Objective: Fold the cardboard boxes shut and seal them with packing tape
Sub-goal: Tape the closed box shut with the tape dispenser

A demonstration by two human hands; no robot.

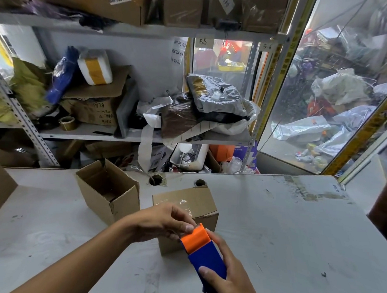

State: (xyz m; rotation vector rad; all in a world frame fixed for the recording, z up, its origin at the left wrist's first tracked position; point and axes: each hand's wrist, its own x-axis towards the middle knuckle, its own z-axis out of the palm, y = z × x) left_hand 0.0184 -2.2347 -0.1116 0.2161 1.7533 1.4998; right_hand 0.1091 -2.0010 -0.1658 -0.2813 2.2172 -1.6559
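My right hand (224,276) is wrapped round the blue body of the tape dispenser (203,252), thumb flat on top, other fingers curled under the side. Its orange front end sits over the near top edge of the closed box (185,214). My left hand (163,222) comes in from the left w/ thumb and forefinger pressed together at the orange tip, pinching at the tape end there; can't tell if clear tape is actually btwn them.

Closed box is mid-table, flaps down, shiny clear tape already across its top. The open box (108,190) stands just to its left and a bit further back, flaps up, not touching it. Both sit on the white table (284,232), w/ cluttered shelves (127,135) behind.
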